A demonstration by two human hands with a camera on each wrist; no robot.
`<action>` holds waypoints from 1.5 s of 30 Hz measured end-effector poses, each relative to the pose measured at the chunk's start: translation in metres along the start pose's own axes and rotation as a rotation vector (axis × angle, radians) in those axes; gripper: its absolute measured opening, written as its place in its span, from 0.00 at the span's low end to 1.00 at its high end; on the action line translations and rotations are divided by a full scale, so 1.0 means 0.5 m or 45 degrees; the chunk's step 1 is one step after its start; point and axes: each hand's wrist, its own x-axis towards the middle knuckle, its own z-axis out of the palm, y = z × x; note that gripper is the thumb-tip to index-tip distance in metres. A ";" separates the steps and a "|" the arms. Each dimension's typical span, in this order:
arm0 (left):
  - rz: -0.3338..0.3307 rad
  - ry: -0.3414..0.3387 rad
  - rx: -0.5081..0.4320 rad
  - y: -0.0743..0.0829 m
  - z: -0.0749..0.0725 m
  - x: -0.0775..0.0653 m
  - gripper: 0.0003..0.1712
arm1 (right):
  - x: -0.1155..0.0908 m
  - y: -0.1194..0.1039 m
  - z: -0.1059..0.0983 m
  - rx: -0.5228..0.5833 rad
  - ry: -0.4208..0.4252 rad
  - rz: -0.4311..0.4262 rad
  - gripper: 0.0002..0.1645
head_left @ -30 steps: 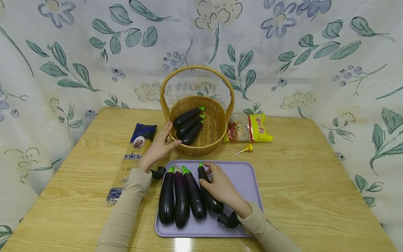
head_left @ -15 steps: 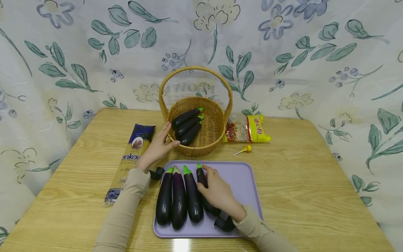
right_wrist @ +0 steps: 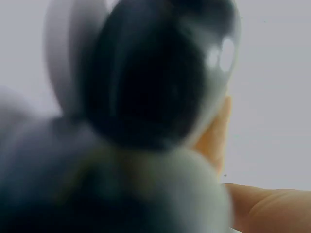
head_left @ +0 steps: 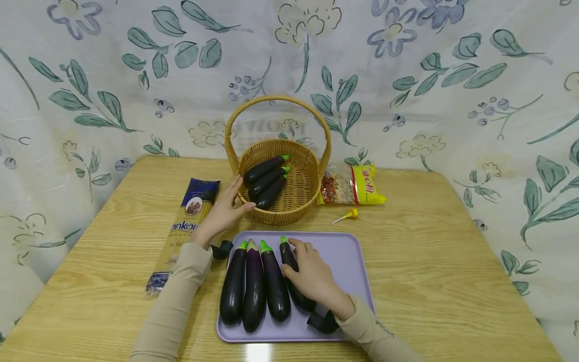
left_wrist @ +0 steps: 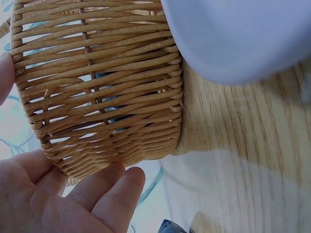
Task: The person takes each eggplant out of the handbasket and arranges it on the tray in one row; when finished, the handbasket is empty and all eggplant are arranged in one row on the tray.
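In the head view, my right hand (head_left: 314, 274) grips the rightmost eggplant (head_left: 302, 296) on a lilac tray (head_left: 344, 251). Its thumb lies across to the eggplant's left side. Close up and blurred in the right wrist view, a dark eggplant (right_wrist: 160, 73) fills the middle, with fingers partly hidden behind it. Several large eggplants (head_left: 254, 286) lie side by side to the left, green or pale stems away from me. My left hand (head_left: 223, 213) rests against the left rim of a wicker basket (head_left: 280, 216), fingers spread along its outside (left_wrist: 116, 111). Three smaller eggplants (head_left: 269, 181) lie inside.
A pasta packet (head_left: 185, 231) lies left of the basket, partly under my left forearm. To the basket's right are a yellow-ended food bag (head_left: 353, 186) and a lollipop (head_left: 347, 215). The basket's tall handle (head_left: 278, 98) arches up before a floral cloth (head_left: 384, 95).
My right hand has shifted slightly toward me along the rightmost eggplant, its thumb lower on the side. The left hand stays at the basket rim. The whole view has drifted a little.
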 end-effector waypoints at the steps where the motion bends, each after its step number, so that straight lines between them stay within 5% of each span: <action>1: 0.003 0.000 0.001 0.000 0.000 0.000 0.52 | 0.001 -0.001 -0.005 0.013 0.001 -0.003 0.35; 20: -0.006 0.002 -0.017 -0.002 -0.002 -0.005 0.52 | 0.042 -0.003 -0.101 0.275 -0.028 0.072 0.36; 31: 0.019 0.010 -0.029 -0.006 0.000 0.001 0.51 | 0.094 -0.025 -0.149 0.519 -0.059 -0.005 0.37; 45: 0.016 0.008 -0.045 -0.001 0.000 -0.002 0.52 | 0.186 -0.050 -0.182 0.500 -0.007 0.048 0.36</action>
